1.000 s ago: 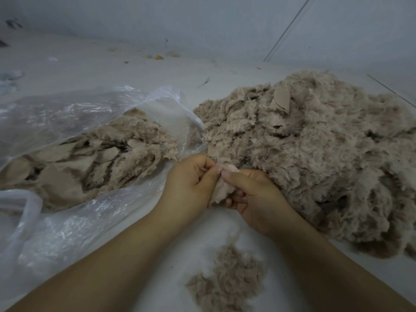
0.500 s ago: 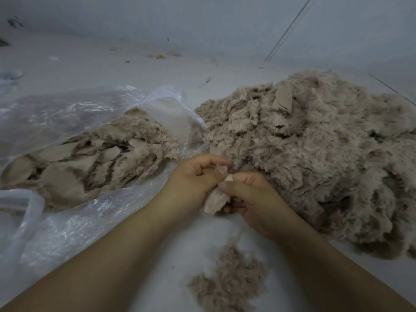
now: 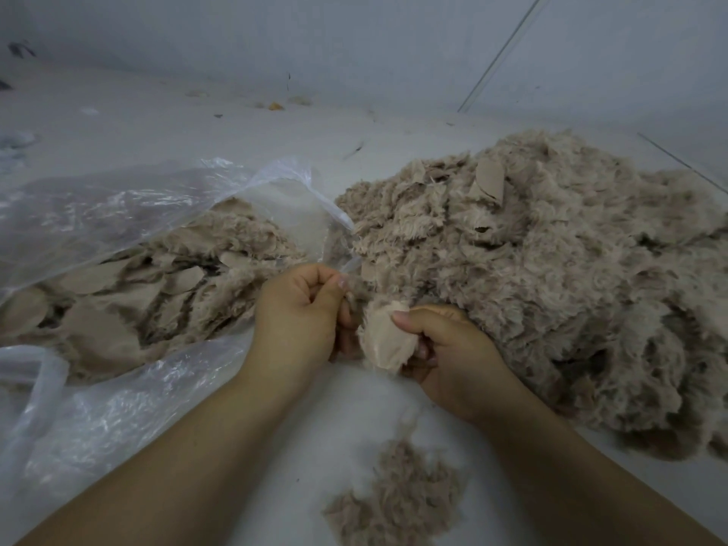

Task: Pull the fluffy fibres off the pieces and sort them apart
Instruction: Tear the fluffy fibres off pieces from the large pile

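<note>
My right hand [image 3: 449,356] grips a small beige plush piece [image 3: 384,340], its smooth backing facing me, thumb pressed on its top edge. Just left of it, my left hand [image 3: 303,313] pinches a tuft of fluffy fibres [image 3: 354,293] between thumb and fingers, close to the piece's upper edge. A big heap of fluffy beige pieces [image 3: 551,277] lies on the right. A small pile of loose pulled fibres [image 3: 398,502] sits on the white floor between my forearms.
A clear plastic bag [image 3: 130,214] lies open on the left, holding several beige pieces [image 3: 130,301] with backing showing. A grey wall [image 3: 354,45] runs along the back, with small scraps [image 3: 275,106] on the floor near it.
My hands have drawn slightly apart: the left hand rose up and left with a tuft, and the right hand turned the piece so more of its smooth backing shows.
</note>
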{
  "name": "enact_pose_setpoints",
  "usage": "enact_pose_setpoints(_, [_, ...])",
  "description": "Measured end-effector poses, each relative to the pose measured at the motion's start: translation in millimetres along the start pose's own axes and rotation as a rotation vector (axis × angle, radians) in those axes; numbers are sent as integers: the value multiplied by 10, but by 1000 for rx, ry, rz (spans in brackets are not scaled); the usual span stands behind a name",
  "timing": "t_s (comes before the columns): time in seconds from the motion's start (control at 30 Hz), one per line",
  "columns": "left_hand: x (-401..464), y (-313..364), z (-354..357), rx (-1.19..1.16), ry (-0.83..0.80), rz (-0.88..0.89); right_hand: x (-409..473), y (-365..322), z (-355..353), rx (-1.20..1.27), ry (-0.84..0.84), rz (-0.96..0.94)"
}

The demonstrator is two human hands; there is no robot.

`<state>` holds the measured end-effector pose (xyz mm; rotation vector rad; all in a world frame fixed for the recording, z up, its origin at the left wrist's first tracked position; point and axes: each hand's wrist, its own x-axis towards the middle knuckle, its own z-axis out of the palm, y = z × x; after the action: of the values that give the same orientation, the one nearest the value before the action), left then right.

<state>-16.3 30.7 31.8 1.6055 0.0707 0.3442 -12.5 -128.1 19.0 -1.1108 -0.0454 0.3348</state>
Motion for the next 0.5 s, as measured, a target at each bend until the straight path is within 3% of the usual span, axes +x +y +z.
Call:
enact_pose_setpoints(0.07, [36,8,-39,21,28,33,17,4,-14,122,101,39])
enact_pose_setpoints(0.13, [57,27,-115,-71,-95,6,22,13,-7,147,103,40])
enact_pose_setpoints(0.17, [61,38,-171,-135,-260,-45,24,23,-7,131,81,25])
enact_pose_setpoints(0.23, [42,96,-270,-208,-800,-231,28,29,0,81,50,3])
enact_pose_setpoints(0.27, [25,119,-303,-177,-1047,-305,23,26,8,67,53,6])
enact_pose_setpoints(0.3, [15,120,-326,-110,-1192,-325,23,25,11,64,58,12])
enact_pose_setpoints(0.33, [10,111,-325,-22,-1214,-304,22,20,12,60,54,13])
enact_pose_setpoints(0.5, [22,128,-269,266,-778,-162,0,-2,47,75,38,23])
